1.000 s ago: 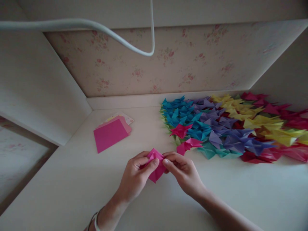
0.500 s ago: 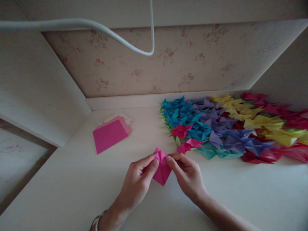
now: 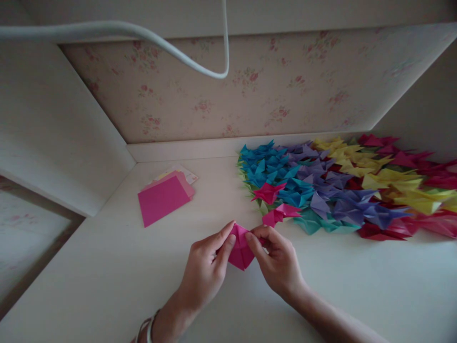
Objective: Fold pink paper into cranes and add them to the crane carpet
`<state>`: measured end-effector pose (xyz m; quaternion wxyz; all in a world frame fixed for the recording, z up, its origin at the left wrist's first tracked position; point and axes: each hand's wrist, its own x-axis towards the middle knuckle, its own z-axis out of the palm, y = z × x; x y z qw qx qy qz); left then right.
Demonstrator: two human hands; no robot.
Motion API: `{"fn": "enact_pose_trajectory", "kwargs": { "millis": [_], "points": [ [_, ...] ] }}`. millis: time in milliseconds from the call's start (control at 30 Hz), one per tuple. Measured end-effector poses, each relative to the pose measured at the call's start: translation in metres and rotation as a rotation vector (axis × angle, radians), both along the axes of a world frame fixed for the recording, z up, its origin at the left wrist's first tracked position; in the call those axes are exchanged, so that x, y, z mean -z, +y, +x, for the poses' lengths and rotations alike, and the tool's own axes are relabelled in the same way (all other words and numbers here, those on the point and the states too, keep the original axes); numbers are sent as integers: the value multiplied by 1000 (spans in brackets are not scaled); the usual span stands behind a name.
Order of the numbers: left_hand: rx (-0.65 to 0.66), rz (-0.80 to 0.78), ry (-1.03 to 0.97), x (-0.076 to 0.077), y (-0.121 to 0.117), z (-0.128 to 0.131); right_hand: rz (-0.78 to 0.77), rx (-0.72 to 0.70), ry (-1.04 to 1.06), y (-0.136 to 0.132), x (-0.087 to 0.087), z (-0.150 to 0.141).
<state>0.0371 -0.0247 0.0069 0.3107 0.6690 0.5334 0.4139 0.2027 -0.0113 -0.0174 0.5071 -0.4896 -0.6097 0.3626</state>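
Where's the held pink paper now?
Head view, below centre: the pink paper is pinched by the left hand and right hand, near the left end of the origami pile.

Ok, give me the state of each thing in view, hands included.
Left hand: pinching the pink paper's left side.
Right hand: pinching its right side.
Pink paper: partly folded, creased, held in both hands.
Paper sheets: flat, stacked unevenly.
Colored paper pieces: folded, pointed, crowded together.
White cable: hanging in a bend.
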Motion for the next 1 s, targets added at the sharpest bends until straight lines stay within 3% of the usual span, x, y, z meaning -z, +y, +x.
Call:
{"fn": "enact_pose_trajectory", "kwargs": {
  "millis": [300, 600, 867, 1000],
  "points": [
    [-59, -6, 117, 0, 0, 1, -34, -51, 50, -6, 7, -3],
    [3, -184, 130, -7, 2, 1, -46, -137, -26, -7, 4, 0],
    [30, -191, 231, -8, 2, 3, -169, -185, 80, -1, 4, 2],
    [23, -211, 161, -10, 3, 0, -277, -305, 203, 2, -4, 2]
  ]
}}
